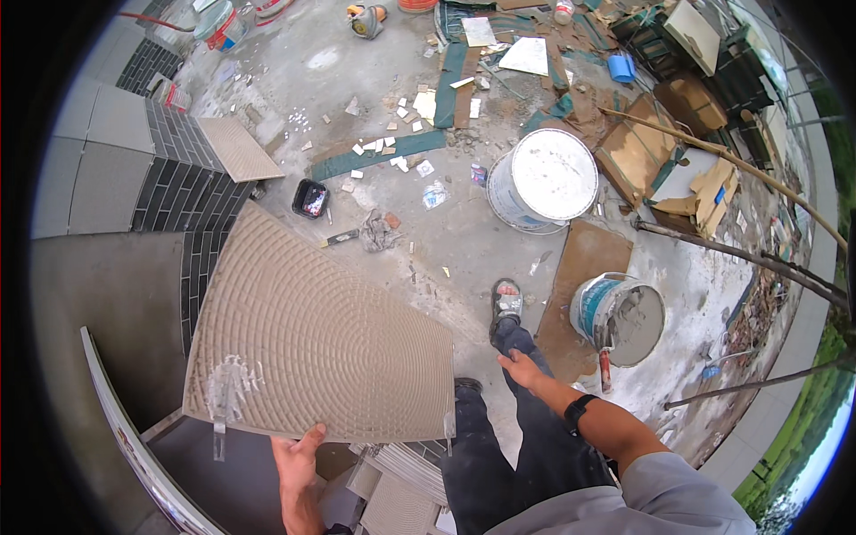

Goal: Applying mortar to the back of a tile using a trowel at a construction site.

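A large beige tile (330,339) is tilted in front of me on the left, its back covered in curved ridges. My left hand (299,455) grips its near edge, thumb on the ridged side; the other fingers are mostly hidden underneath. A white smear (234,383) marks the tile's left part, and a clear strip (219,439) sticks out past the edge below it. My right hand (524,367) hangs empty over my leg, thumb and fingers slightly apart. Right of it stands a bucket of grey mortar (640,323) with a red-handled tool (605,366) at its rim.
A white-topped bucket (555,174) stands ahead, near a brown board (580,285). A black tub (311,198), a trowel-like tool (343,237) and tile scraps lie on the concrete. Dark brick-pattern wall (169,196) borders the left; poles (731,156) and cardboard (633,147) lie right. More tiles (401,499) are below.
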Demonstrator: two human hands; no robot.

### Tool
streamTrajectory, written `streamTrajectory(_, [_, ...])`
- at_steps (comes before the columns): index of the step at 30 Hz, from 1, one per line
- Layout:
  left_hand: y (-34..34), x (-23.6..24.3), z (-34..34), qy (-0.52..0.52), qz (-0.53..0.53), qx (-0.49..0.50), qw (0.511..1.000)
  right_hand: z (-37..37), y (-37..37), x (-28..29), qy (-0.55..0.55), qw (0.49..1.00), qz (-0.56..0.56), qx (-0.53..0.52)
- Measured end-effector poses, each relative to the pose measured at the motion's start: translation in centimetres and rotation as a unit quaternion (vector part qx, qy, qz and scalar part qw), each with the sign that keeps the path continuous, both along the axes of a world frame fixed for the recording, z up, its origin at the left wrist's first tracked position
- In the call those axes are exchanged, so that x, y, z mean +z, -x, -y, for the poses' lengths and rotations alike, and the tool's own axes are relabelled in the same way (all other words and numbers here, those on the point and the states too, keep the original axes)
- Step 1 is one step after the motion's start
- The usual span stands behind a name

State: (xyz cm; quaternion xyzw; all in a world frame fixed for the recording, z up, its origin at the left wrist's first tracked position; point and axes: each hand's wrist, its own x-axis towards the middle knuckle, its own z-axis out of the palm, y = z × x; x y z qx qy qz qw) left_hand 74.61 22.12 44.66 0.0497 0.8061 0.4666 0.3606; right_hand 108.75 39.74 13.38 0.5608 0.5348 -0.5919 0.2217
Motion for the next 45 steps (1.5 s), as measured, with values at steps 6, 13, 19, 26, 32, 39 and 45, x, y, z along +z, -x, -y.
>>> streamTrajectory(6, [-0.2,0.5,-5.3,-0.086,0.079,0.063,0.991,-5.9,3.1,4.7,0.189,0.875,-0.124,-0.427])
streamTrajectory(13, [-3.2,-11.5,-16.4,-0.181,0.232,0.055,0.954,-21.3,-2.0,3.5,-0.143,0.827,-0.099,-0.535])
streamTrajectory(19, [-8.0,-27.3,-29.6,-0.182,0.349,0.035,0.919,-36.6,-10.6,-4.9,-0.336,0.825,0.025,-0.454])
streamTrajectory(26, [-12.6,-38.3,-40.0,-0.108,0.403,0.009,0.909,-47.1,-16.5,-12.5,-0.413,0.815,0.087,-0.396])
streamTrajectory(32, [-14.8,-42.5,-41.7,0.014,0.452,-0.020,0.892,-50.5,-18.2,-12.7,-0.409,0.849,0.013,-0.335])
streamTrajectory(39, [-14.9,-38.9,-36.9,0.140,0.366,-0.210,0.896,-36.4,-25.1,-2.2,-0.377,0.906,0.007,-0.192])
streamTrajectory(45, [-12.1,-33.2,-23.7,0.310,0.033,-0.641,0.701,-10.4,-35.7,-0.3,-0.138,0.952,0.245,-0.123])
